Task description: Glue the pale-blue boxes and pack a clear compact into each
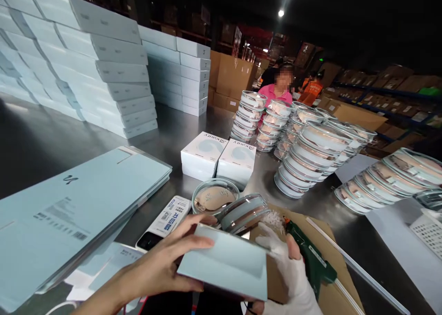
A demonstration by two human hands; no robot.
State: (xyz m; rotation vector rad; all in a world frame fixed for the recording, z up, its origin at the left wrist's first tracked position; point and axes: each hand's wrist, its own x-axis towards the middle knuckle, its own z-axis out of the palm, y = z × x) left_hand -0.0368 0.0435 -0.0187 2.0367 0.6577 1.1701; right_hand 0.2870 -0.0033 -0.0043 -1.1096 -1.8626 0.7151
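Head view: we hold a pale blue box (226,262) low at centre, left hand (165,264) fingers clamped on its edge, gloved right hand (286,264) pinching its far side. Judging so, we're assembling it; next needs the round case (243,212).

Stacked pale boxes (113,71), round compact stacks (311,158), a person in pink (276,93).

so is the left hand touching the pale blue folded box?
Touching. The head view shows the left hand gripping the pale blue box, fingers over its top edge, thumb beneath.
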